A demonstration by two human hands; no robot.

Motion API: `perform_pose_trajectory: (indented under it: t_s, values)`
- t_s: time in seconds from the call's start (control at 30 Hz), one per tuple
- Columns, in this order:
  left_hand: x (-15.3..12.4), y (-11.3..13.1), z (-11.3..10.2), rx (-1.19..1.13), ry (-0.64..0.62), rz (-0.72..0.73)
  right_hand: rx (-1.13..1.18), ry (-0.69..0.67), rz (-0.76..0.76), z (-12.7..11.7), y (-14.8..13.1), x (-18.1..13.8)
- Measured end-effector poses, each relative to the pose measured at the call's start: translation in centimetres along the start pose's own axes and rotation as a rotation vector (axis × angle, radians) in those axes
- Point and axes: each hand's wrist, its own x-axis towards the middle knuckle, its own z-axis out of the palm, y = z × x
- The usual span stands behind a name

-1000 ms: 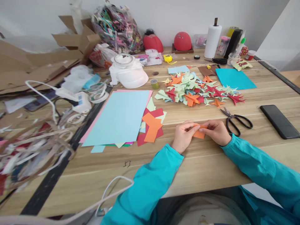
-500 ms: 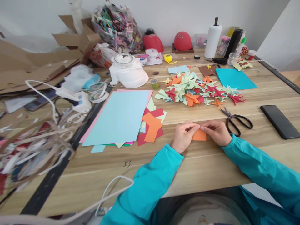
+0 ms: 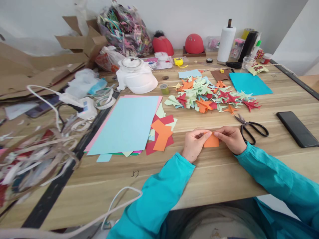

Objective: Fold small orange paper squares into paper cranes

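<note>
A small orange paper piece [image 3: 211, 141] is pinched along its upper edge between both my hands, close to the wooden tabletop. My left hand [image 3: 195, 143] grips its upper left corner between thumb and fingers. At the upper right corner, my right hand [image 3: 231, 138] is closed on the same paper. Black-handled scissors [image 3: 251, 127] lie partly spread just right of my right hand. Left of my hands are orange paper strips [image 3: 163, 136] on red paper pieces [image 3: 170, 119]. A heap of folded paper cranes [image 3: 199, 93] in green, orange, red and blue lies beyond my hands.
Large light-blue sheets [image 3: 127, 122] lie stacked on the left. A black phone [image 3: 297, 128] rests at the right. Turquoise paper [image 3: 250, 83] is at the back right. Tangled strips and cords [image 3: 50, 146] cover the far left, and a white cable [image 3: 122, 199] crosses the near edge.
Between my fingers the orange paper has shifted slightly up, and a little more of its top edge shows between my fingertips. Both hands keep nearly the same place.
</note>
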Motion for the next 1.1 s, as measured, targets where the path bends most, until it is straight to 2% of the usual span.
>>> perform_pose_trajectory:
  t_s: [0.1,0.27,0.43,0.53,0.7,0.8,0.97,1.1]
  values:
    - [0.02,0.05,0.01,-0.007,0.006,0.022,0.007,-0.041,0.009,0.00,0.24,0.01]
    - [0.01,-0.06,-0.01,-0.036,0.028,0.062,-0.119,-0.063,-0.002,-0.09,0.63,0.02]
    - [-0.10,0.03,0.11,-0.006,0.005,-0.022,-0.154,-0.053,-0.006,-0.18,0.45,0.02]
    - [-0.12,0.04,0.15,0.010,-0.013,-0.031,-0.126,-0.065,0.022,-0.13,0.31,0.01]
    - [0.02,-0.17,0.04,-0.046,0.026,0.002,-0.024,-0.157,0.080,0.05,0.24,-0.03]
    - [0.10,-0.19,-0.02,-0.072,0.041,-0.002,-0.051,-0.133,0.044,0.08,0.43,-0.04]
    - [0.12,-0.01,-0.03,-0.117,0.071,-0.080,-0.111,0.012,-0.082,-0.01,0.89,-0.03]
    - [0.05,0.23,0.00,-0.148,0.006,-0.088,-0.215,0.007,-0.193,-0.18,0.65,-0.05]
